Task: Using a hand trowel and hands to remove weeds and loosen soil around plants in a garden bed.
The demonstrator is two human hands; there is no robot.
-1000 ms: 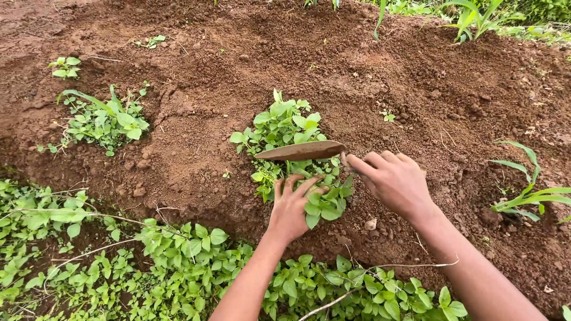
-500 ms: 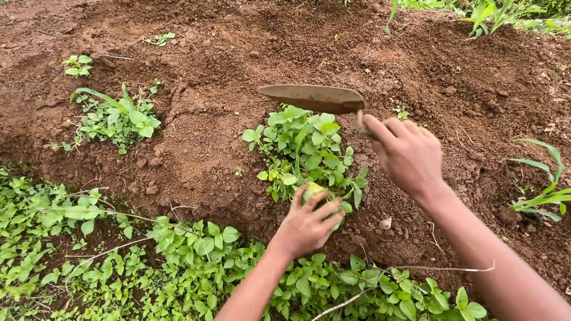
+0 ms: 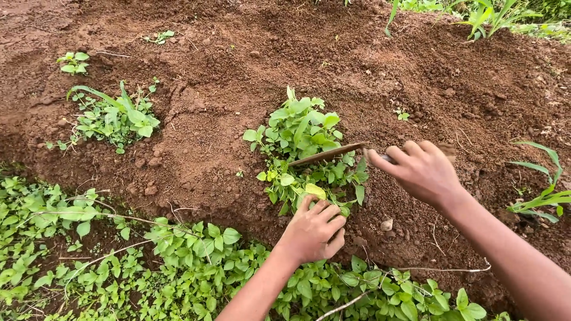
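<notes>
Head view: looks down on a sloped bed of bare red-brown soil (image 3: pixel 226 137), loose and clumpy, filling most of the frame.
Ground cover: dense band of low green weeds (image 3: pixel 148 261) along the bottom edge, dry thin stems lying across it.
Centre weed clump (image 3: pixel 303 148): leafy green clump rooted mid-slope, between both hands; the thing being worked on.
Left clump (image 3: pixel 116 116): smaller weed patch on the soil, well apart from the hands, one long grass-like blade in it.
Seedlings: broad-bladed young plants at the right edge (image 3: pixel 544 193) and top right (image 3: pixel 488 15).
Right hand (image 3: pixel 422 169): fingers curled closed around the handle of a blade tool; handle mostly hidden in the fist.
Blade (image 3: pixel 327 154): flat, soil-coated, brownish, pointing left from the right hand, lying across the middle of the centre weed clump, tilted slightly down to the left.
Left hand (image 3: pixel 315 229): closed into a loose fist on the lower leaves and stems of the centre weed clump, knuckles toward the camera, just below the blade.
Stone (image 3: pixel 387 224): small pale pebble on the soil, between the two forearms.
</notes>
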